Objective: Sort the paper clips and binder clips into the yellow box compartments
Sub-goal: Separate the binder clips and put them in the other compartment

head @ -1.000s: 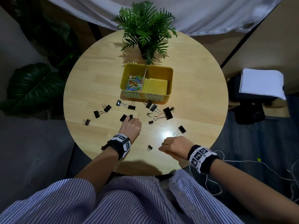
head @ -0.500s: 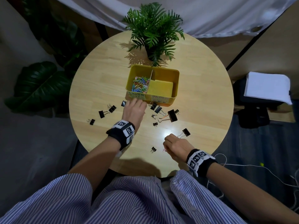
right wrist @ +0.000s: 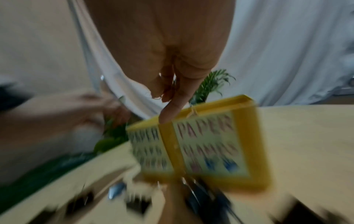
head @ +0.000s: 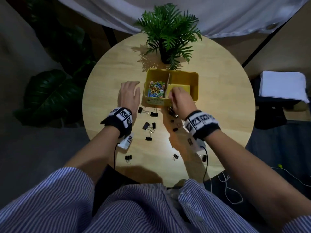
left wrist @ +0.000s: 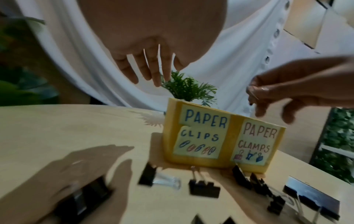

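**Paper clips in, binder clips still out**

Head view: yellow box (head: 195,84) sits mid-table (head: 107,68), in front of a potted plant (head: 168,34). Its left compartment holds a heap of coloured paper clips (head: 155,89); the right one shows bare yellow floor. Black binder clips (head: 154,114) lie scattered on the table between box and person, none in the box. Judgement: paper clips nearly sorted, binder clips all left to do. Left hand (head: 128,95) hovers just left of the box, fingers spread, holding nothing. Right hand (head: 180,99) is over the box's near wall by the divider, fingers bunched.

Left wrist view: notes on the box front read "PAPER CLIPS" (left wrist: 201,131) and "PAPER CLAMPS" (left wrist: 256,139), with small clip drawings under each. The right hand pinches something thin, probably a paper clip (left wrist: 253,94), above the rim.

Right wrist view: heavily blurred; fingers pinched together above the divider, the labels unreadable here.
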